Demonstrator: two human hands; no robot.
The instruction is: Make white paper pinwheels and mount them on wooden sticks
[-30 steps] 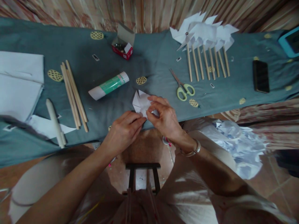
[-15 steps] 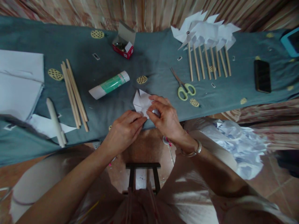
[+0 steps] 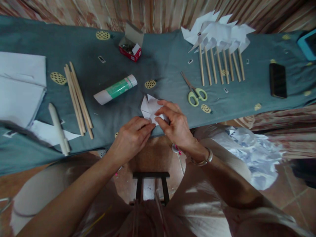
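A small folded white paper piece [image 3: 149, 107] lies at the near edge of the teal cloth-covered table [image 3: 160, 62]. My left hand [image 3: 130, 138] has its fingers curled and pinches the paper's near corner. My right hand [image 3: 175, 125] is closed over the paper's right side, with thumb and fingertips pressing a fold. Both hands meet at the paper. Part of the sheet is hidden under my right fingers.
A green-and-white glue stick [image 3: 115, 89] and a few wooden sticks [image 3: 78, 98] lie to the left, with white paper sheets [image 3: 21, 89] beyond. Green-handled scissors [image 3: 194, 90], finished paper pinwheels on sticks [image 3: 218, 42], a red pin box [image 3: 130, 49] and a black phone [image 3: 277, 80] lie farther off.
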